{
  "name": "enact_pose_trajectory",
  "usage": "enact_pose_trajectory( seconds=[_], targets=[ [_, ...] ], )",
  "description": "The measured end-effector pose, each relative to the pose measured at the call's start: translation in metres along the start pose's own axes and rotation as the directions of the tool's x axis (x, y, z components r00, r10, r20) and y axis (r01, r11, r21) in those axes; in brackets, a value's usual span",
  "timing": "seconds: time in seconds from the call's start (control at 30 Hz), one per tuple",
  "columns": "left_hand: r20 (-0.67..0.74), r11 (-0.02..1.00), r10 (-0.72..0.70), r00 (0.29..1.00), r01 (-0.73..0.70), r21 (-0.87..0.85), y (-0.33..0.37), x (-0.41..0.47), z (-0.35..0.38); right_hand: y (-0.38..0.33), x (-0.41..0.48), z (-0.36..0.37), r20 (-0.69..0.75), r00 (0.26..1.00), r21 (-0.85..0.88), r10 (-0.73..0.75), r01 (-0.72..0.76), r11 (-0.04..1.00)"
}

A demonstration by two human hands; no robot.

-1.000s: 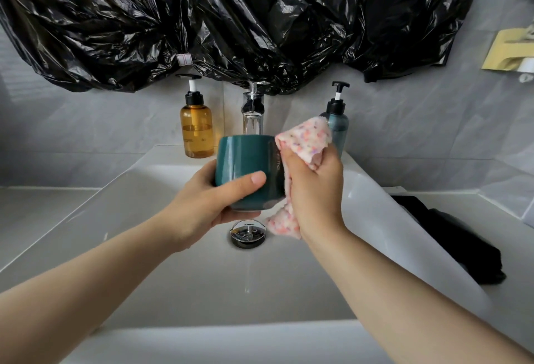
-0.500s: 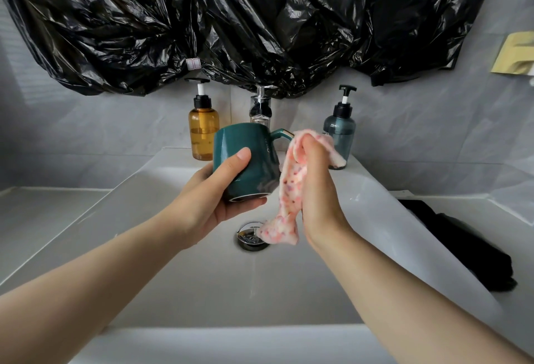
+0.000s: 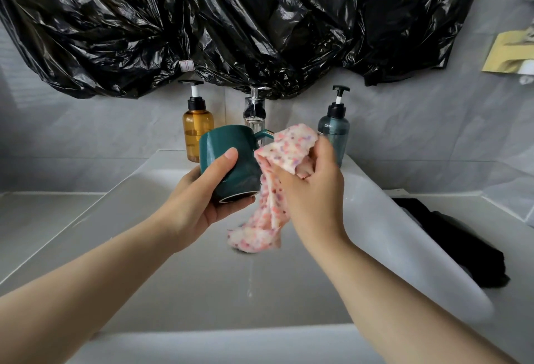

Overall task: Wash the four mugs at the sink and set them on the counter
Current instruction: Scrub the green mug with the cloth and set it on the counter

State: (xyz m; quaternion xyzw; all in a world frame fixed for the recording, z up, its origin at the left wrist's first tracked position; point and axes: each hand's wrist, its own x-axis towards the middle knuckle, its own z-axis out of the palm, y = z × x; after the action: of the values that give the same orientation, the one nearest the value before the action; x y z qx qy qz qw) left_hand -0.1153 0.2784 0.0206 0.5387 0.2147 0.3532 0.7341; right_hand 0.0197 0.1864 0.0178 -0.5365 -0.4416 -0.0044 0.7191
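Over the white sink [image 3: 179, 291], a teal mug [image 3: 225, 138] is being held tilted, base toward the camera, by the left hand [image 3: 196, 210], the grip being closed round its wall with the thumb across the front. Just beside the mug, a speckled pink cloth [image 3: 268, 219] is being pinched in the grip of the right hand [image 3: 312, 199], its tail hanging toward the basin. Behind, a faucet [image 3: 254, 115] is being flanked by an amber bottle [image 3: 198, 132] and a blue-grey bottle [image 3: 333, 129].
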Motion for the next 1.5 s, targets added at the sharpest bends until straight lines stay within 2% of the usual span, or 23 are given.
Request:
enact_pose_trajectory(
  seconds=[0.23,0.37,0.57,0.67,0.73,0.8,0.9,0.97,1.07,1.2,1.3,1.37,1.43,1.5],
  targets=[
    [0.019,0.997,-0.044,0.999,0.043,0.056,-0.003,-0.001,0.001,0.006,-0.003,0.005,-0.052,0.998,-0.115,-0.016,0.01,0.993],
    [0.047,0.987,-0.052,0.998,0.044,0.154,-0.004,-0.004,0.0,0.003,0.0,0.004,-0.112,0.993,-0.157,-0.033,0.016,0.987],
    [0.09,0.973,-0.139,0.986,0.119,0.197,-0.005,-0.005,0.007,-0.006,0.008,-0.006,-0.244,0.969,-0.018,-0.025,0.021,1.0],
    [0.048,0.979,-0.153,0.987,0.144,0.146,-0.002,-0.006,0.006,0.0,0.014,-0.014,-0.351,0.932,0.06,0.093,-0.077,0.995],
    [0.02,0.989,-0.138,0.99,0.137,0.053,0.001,-0.006,0.007,0.002,0.014,-0.014,-0.283,0.943,0.053,0.173,-0.164,0.985],
    [0.002,0.993,-0.119,0.993,0.119,0.002,0.003,-0.006,0.007,0.002,0.011,-0.01,-0.081,0.954,0.092,0.287,-0.28,0.956],
    [-0.025,0.986,-0.138,0.99,0.139,0.091,0.005,-0.006,0.006,0.0,0.01,-0.003,0.213,0.869,0.166,0.446,-0.482,0.86],
    [-0.048,0.977,-0.154,0.987,0.16,0.139,0.005,-0.005,0.003,0.005,0.012,0.002,0.301,0.823,0.191,0.481,-0.546,0.815],
    [-0.055,0.982,-0.152,0.987,0.157,0.103,0.006,-0.004,0.002,0.009,0.014,0.005,0.354,0.794,0.274,0.494,-0.594,0.757],
    [-0.105,0.994,-0.075,0.992,0.082,0.065,0.007,-0.003,0.001,0.006,0.012,0.002,0.432,0.753,0.313,0.496,-0.641,0.7],
    [-0.15,0.994,-0.058,0.987,0.07,0.079,0.008,0.0,-0.004,0.007,0.012,0.003,0.421,0.769,0.238,0.481,-0.606,0.759],
    [-0.161,0.993,-0.055,0.985,0.071,0.092,0.008,0.0,-0.007,0.006,0.01,0.004,0.381,0.8,0.107,0.464,-0.537,0.837],
    [-0.156,0.996,-0.038,0.987,0.05,0.078,0.008,0.0,-0.006,0.007,0.01,0.0,0.284,0.86,-0.018,0.425,-0.438,0.899],
    [-0.158,1.0,-0.024,0.987,0.026,0.008,0.009,0.0,-0.004,0.005,0.009,-0.006,0.18,0.908,-0.013,0.379,-0.383,0.924]
  ],
)
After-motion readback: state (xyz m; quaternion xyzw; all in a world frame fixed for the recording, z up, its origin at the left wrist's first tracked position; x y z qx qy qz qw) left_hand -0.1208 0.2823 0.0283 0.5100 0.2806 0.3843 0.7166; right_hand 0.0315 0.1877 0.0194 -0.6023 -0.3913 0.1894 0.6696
